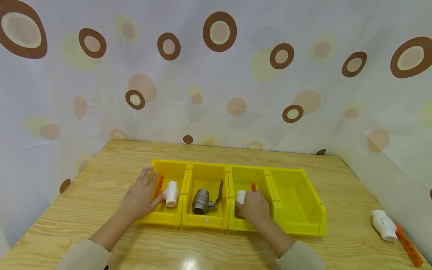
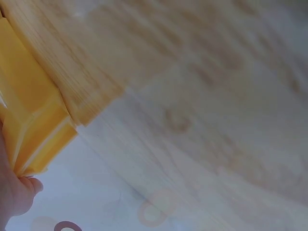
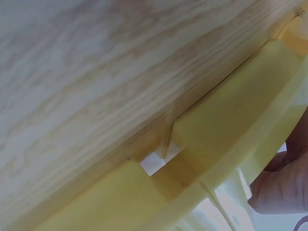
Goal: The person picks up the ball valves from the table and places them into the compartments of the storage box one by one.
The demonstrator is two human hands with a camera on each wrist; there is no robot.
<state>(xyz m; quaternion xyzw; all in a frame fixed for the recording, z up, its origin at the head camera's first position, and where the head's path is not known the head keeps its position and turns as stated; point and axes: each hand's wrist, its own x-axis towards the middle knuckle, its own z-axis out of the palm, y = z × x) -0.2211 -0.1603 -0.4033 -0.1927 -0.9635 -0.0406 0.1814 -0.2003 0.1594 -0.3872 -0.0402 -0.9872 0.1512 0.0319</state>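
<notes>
My left hand [image 1: 136, 198] rests on the left wall of the leftmost yellow bin [image 1: 172, 165], fingers extended and thumb reaching inside. Beside that thumb lies a white plastic ball valve [image 1: 171, 195] with an orange handle [image 1: 160, 183]. In the left wrist view, part of the left hand [image 2: 17, 195] shows against a bin corner. My right hand [image 1: 255, 206] reaches into the third bin [image 1: 248, 170] and grips another white ball valve [image 1: 241, 196], whose orange handle [image 1: 254, 186] shows behind the hand. The right wrist view shows the right hand [image 3: 284, 187] past a bin wall; the valve is hidden there.
The second bin [image 1: 209, 168] holds a metal ball valve [image 1: 201, 201] with a dark lever. At the row's right end stands a fourth yellow bin [image 1: 297, 198]. Another orange-handled white ball valve [image 1: 384, 225] lies on the wooden table [image 1: 341, 187]. A patterned curtain [image 1: 216, 82] hangs behind.
</notes>
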